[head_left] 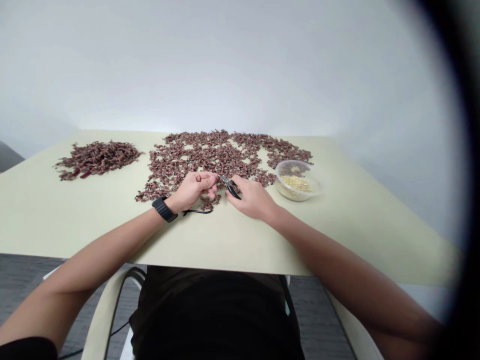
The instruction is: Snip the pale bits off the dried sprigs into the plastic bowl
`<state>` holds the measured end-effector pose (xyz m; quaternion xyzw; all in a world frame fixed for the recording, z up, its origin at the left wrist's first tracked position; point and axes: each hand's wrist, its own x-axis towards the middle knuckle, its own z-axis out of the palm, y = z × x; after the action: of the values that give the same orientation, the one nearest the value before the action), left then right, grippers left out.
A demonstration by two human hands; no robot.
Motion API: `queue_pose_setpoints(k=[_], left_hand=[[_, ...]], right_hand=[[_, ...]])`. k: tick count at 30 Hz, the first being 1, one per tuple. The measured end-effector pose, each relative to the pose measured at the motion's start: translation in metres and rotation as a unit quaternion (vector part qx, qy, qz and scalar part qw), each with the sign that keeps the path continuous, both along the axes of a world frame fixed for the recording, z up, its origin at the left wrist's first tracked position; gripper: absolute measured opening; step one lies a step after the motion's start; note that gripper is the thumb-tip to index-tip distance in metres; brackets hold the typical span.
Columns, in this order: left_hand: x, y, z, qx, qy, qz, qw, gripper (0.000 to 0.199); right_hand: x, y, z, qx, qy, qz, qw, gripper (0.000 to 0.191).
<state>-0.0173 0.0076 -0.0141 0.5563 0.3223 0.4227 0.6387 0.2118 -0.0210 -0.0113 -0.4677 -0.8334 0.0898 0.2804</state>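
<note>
My right hand (250,196) is closed around a pair of small black-handled pliers (233,190), their metal jaws pointing left toward my left fingertips. Thumb and fingers of my left hand (197,189) are pinched together at the jaw tips; what they hold is too small to make out. Under and beyond both hands spreads a wide layer of small, twisted reddish-brown pieces (213,155). A few loose ones (210,201) lie just below my left hand. To the right of my right hand stands a clear round plastic bowl (280,192) with small yellowish bits (297,183) in it.
A separate heap of similar dark reddish pieces (101,159) sits at the left of the pale yellow table (232,245). A thin black cord (198,211) lies near my left wrist, which wears a black band (165,209). Behind the table is a white wall (225,65).
</note>
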Motion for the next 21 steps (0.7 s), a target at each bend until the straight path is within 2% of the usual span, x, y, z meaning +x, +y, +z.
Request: queue_pose_setpoints(k=[3, 6, 9, 11, 13, 15, 16, 17, 18, 19, 20, 21], left_hand=[[0.001, 0.0, -0.001, -0.012, -0.007, 0.005, 1.0, 0.037], [0.005, -0.001, -0.003, 0.018, 0.003, 0.032, 0.999, 0.041], [0.008, -0.004, -0.005, 0.076, 0.04, 0.057, 0.995, 0.04], [0.009, -0.005, -0.006, 0.112, 0.076, 0.077, 0.988, 0.04], [0.009, -0.006, -0.007, 0.157, 0.128, 0.107, 0.973, 0.04], [0.007, -0.006, -0.008, 0.221, 0.2, 0.143, 0.944, 0.037], [0.006, -0.006, -0.008, 0.254, 0.234, 0.157, 0.925, 0.035], [0.005, -0.006, -0.007, 0.28, 0.261, 0.166, 0.909, 0.033], [0.005, -0.006, -0.007, 0.293, 0.275, 0.169, 0.9, 0.033], [0.005, -0.006, -0.006, 0.289, 0.274, 0.167, 0.902, 0.033], [0.005, -0.006, -0.006, 0.269, 0.256, 0.161, 0.914, 0.034], [0.006, -0.006, -0.005, 0.236, 0.226, 0.151, 0.933, 0.036]], right_hand=[[-0.002, -0.001, -0.001, -0.027, 0.028, -0.002, 0.999, 0.018], [-0.01, -0.004, -0.004, -0.094, 0.101, -0.002, 0.99, 0.02], [-0.021, -0.008, -0.004, -0.194, 0.22, 0.031, 0.955, 0.022], [-0.026, -0.011, 0.0, -0.31, 0.309, 0.051, 0.898, 0.022], [-0.024, -0.01, 0.006, -0.457, 0.381, 0.064, 0.801, 0.023], [-0.018, -0.007, 0.012, -0.579, 0.418, 0.094, 0.694, 0.027], [-0.014, -0.005, 0.015, -0.62, 0.42, 0.121, 0.652, 0.028], [-0.011, -0.002, 0.018, -0.641, 0.419, 0.144, 0.627, 0.029], [-0.008, 0.0, 0.019, -0.65, 0.412, 0.155, 0.619, 0.031], [-0.007, 0.001, 0.019, -0.647, 0.402, 0.156, 0.629, 0.032], [-0.007, 0.001, 0.018, -0.626, 0.39, 0.144, 0.66, 0.032], [-0.008, 0.0, 0.016, -0.586, 0.372, 0.123, 0.71, 0.032]])
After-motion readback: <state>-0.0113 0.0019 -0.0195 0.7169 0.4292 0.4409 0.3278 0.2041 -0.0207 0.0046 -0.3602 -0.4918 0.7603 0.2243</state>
